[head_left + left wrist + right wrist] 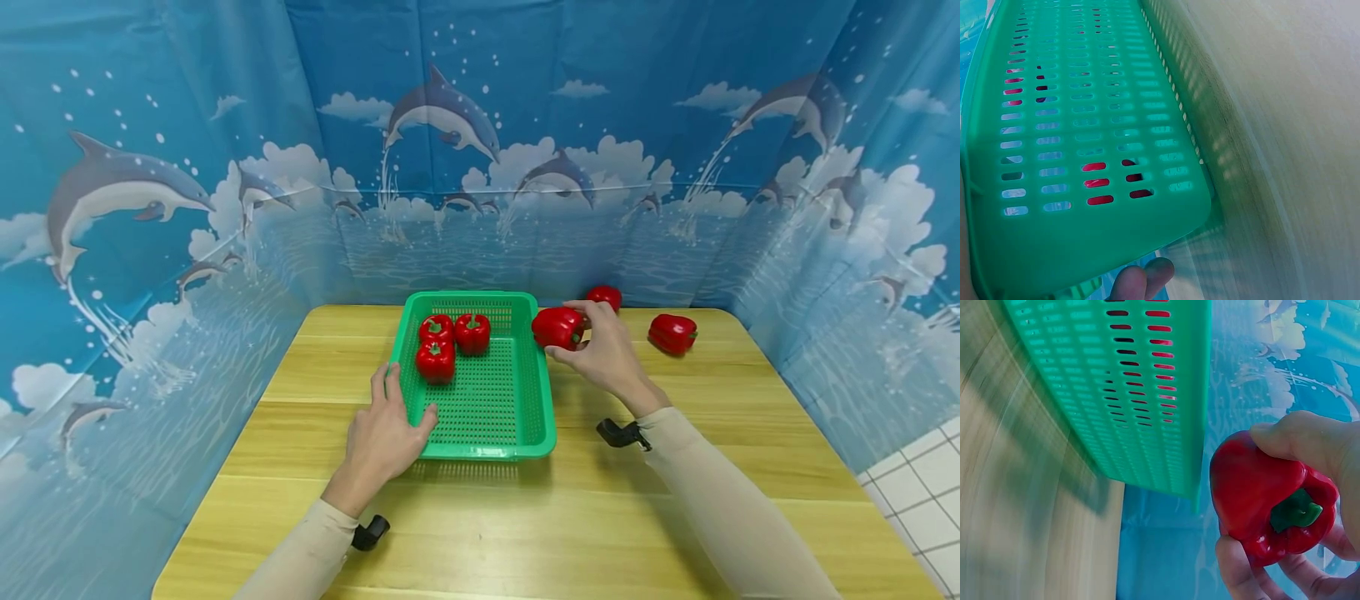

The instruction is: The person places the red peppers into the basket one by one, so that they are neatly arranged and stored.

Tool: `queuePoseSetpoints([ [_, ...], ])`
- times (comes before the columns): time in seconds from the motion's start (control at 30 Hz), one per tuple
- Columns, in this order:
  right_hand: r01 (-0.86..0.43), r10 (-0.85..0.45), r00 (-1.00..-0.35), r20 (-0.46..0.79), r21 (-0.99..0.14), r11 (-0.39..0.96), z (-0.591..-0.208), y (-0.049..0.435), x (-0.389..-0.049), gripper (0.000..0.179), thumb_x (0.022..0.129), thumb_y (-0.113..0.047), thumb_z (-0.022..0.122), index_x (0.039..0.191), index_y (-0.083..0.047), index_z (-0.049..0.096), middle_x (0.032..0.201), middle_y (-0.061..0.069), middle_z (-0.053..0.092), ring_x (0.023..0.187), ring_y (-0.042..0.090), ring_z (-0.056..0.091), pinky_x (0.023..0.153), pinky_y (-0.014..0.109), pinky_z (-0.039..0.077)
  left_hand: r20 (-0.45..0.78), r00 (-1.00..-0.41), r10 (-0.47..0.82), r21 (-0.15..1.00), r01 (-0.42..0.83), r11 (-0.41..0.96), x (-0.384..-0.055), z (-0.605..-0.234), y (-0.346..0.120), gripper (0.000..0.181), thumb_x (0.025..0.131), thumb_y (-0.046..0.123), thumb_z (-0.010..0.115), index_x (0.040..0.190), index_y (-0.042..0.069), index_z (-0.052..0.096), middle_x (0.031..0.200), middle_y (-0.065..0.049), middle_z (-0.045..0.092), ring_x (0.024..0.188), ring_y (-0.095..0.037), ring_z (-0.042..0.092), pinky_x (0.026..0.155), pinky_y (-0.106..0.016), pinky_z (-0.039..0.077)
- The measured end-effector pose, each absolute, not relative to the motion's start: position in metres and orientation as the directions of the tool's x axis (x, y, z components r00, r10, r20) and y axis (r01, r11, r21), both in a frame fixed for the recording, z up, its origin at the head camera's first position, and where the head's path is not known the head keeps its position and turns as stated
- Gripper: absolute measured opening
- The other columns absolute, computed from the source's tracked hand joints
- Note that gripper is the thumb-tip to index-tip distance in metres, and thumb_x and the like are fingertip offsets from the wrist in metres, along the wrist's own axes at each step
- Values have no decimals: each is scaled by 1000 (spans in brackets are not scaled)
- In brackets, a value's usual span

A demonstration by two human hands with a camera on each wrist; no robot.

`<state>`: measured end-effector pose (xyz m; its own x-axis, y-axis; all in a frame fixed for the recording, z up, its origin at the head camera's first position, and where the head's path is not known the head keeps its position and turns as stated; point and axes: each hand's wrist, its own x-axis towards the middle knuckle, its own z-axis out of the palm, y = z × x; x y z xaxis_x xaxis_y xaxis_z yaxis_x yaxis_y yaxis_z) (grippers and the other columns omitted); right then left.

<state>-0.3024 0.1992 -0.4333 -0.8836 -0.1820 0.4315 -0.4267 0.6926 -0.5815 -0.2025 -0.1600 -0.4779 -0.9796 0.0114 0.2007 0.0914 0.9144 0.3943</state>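
Observation:
My right hand (606,346) grips a red bell pepper (557,327) between thumb and fingers, at the right rim of a green plastic basket (547,400). In the right wrist view the held bell pepper (1260,494) shows its green stem end, and the basket wall (1166,450) stands beside it. My left hand (386,429) rests at the basket's near left corner, thumb over the rim and fingers along the outer side. In the left wrist view two fingertips (1159,275) show under the slotted basket wall (1085,237). Inside the basket, three red bell peppers (437,362) stand grouped toward the far left.
Two more red bell peppers lie on the wooden table (480,533): one pepper (672,333) to the right, another pepper (606,297) at the back edge, partly behind my right hand. A blue dolphin-print curtain (480,233) encloses the table's back and sides.

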Motion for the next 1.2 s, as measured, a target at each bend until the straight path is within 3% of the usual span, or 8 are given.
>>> queuePoseSetpoints([
  [0.63, -439, -215, -885, 412, -588, 680, -424, 186, -299, 78, 85, -34, 92, 151, -14, 57, 129, 12, 59, 102, 30, 66, 79, 45, 65, 204, -979, 6, 387, 87, 918, -201, -477, -160, 98, 101, 61, 57, 170, 2, 18, 174, -17, 22, 38, -21, 43, 36, -31, 36],
  [1.2, -468, -244, -874, 420, -598, 650, -414, 169, -298, 79, 85, -35, 92, 152, -13, 56, 139, 10, 62, 111, 28, 66, 83, 45, 65, 198, -980, 9, 394, 87, 915, -199, -475, -159, 99, 101, 63, 55, 170, 2, 17, 174, -16, 21, 39, -21, 44, 36, -31, 36],
])
